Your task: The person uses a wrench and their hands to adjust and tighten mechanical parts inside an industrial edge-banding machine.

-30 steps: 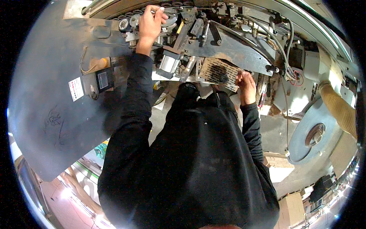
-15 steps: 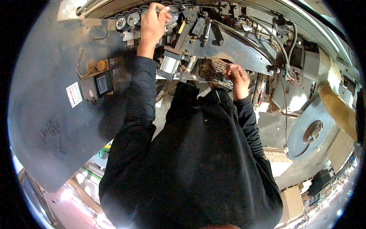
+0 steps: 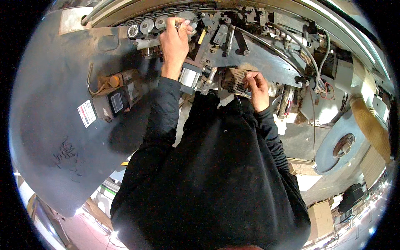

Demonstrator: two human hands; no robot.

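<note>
My left hand (image 3: 175, 41) reaches up to the top of a grey machine and grips a metal part (image 3: 185, 18) beside a row of round rollers (image 3: 143, 27). My right hand (image 3: 258, 89) is lower, fingers curled on the edge of a ribbed, dusty block (image 3: 234, 81) under the dark metal plate (image 3: 258, 54). Both arms are in black sleeves, and my black top fills the lower middle of the view.
A large grey machine panel (image 3: 50, 125) with a white label and scribbles lies to the left. A small motor unit with an orange cap (image 3: 114, 89) sits on it. Cables and hoses (image 3: 310, 54) run at right, above a round blue-grey disc (image 3: 343, 146). Cardboard boxes (image 3: 323, 216) stand lower right.
My right hand has moved left and up from the block's right side onto its edge. My left hand has stayed on the part at the top. The view has shifted slightly.
</note>
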